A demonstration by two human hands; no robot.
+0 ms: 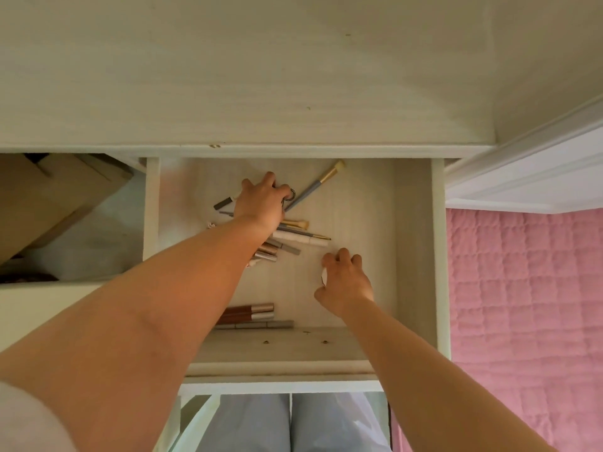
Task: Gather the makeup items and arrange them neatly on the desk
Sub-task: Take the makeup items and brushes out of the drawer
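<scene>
Here the drawer [414,243] is pulled out from under the desk [261,76], both of pale, whitewashed wood with a faint grain. The left hand [259,203] reaches to the far part of the drawer, its fingers curled down over a small dark metal ring [289,194]; whether it truly grips the ring I cannot tell. Just right of that hand a long brush [313,187] with a blue-grey handle, gold collar and pale bristles lies slantwise. Beneath the left wrist sits a loose heap of slim pens and pencils [293,238], white, grey and metallic, partly hidden by the forearm. The right hand [346,278] is nearer the body, fingers curled round a small white thing [324,276] that is mostly covered by the palm. Left of that hand and closer to the body, copper-brown tubes with silver caps [251,313] lie side by side by the drawer's front wall. Beyond the right arm spreads a pink quilted cover [522,305]. Left of the drawer an open compartment holds a brown cardboard box [49,197].
</scene>
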